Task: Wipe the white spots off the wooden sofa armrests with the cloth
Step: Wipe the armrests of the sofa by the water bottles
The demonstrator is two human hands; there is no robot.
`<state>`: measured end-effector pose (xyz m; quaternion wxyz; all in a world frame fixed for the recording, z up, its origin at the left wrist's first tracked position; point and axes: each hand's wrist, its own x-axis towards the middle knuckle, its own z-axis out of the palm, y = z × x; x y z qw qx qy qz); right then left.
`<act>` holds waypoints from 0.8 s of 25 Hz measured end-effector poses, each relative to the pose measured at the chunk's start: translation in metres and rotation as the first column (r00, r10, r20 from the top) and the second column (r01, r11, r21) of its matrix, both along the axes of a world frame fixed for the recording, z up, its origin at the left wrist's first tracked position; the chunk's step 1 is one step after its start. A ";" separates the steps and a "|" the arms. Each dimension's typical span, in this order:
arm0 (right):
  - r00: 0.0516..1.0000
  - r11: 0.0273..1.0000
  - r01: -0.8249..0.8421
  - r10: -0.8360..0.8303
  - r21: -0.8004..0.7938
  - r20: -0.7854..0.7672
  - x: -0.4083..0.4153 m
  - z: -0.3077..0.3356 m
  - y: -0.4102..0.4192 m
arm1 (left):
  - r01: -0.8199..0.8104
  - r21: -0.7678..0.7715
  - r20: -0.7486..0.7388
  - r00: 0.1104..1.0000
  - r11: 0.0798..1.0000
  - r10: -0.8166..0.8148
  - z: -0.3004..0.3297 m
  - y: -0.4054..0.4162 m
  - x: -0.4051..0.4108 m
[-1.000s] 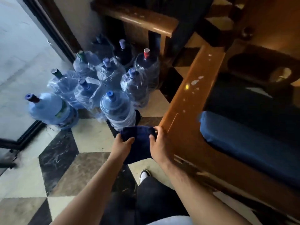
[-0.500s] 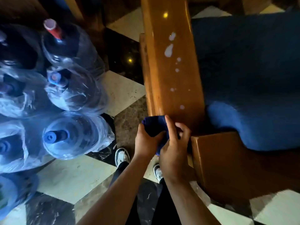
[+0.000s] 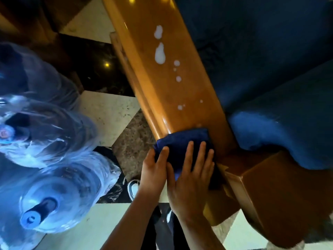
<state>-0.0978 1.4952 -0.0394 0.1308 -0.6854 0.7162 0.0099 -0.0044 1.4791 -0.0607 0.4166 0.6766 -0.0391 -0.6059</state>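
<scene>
A glossy wooden sofa armrest (image 3: 167,91) runs from the top middle down to the centre. White spots (image 3: 160,53) are scattered along its top, two large ones far up and several small ones nearer me. A dark blue cloth (image 3: 183,141) lies over the near end of the armrest. My right hand (image 3: 191,177) presses flat on the cloth with fingers spread. My left hand (image 3: 153,170) grips the cloth's left edge at the side of the armrest.
Several large blue water bottles (image 3: 54,192) wrapped in plastic stand on the chequered floor at the left. A blue seat cushion (image 3: 281,123) fills the right. The sofa's wooden front frame (image 3: 273,192) is at lower right. My shoe (image 3: 133,186) shows below the hands.
The view has closed in on the armrest. Both hands have brought the cloth up onto the armrest's near end, and my right hand has flattened on top of it.
</scene>
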 end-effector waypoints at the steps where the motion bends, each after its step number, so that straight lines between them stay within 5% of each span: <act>1: 0.999 0.999 0.025 -0.025 -0.020 -0.020 0.007 -0.004 -0.011 | 0.022 -0.014 0.009 1.000 1.000 -0.022 -0.001 -0.004 0.003; 8: 0.999 0.999 -0.041 0.041 -0.027 0.004 0.005 -0.014 -0.087 | 0.025 0.006 -0.005 1.000 1.000 -0.025 0.005 -0.071 0.043; 15: 0.983 0.988 -0.148 0.141 -0.054 -0.117 0.066 -0.014 -0.139 | -0.240 0.138 -0.108 0.961 0.961 0.256 0.018 -0.156 0.101; 20: 0.947 0.939 -0.318 0.308 -0.130 -0.092 0.130 -0.020 -0.183 | -0.257 0.157 -0.072 0.960 0.954 0.271 0.032 -0.206 0.155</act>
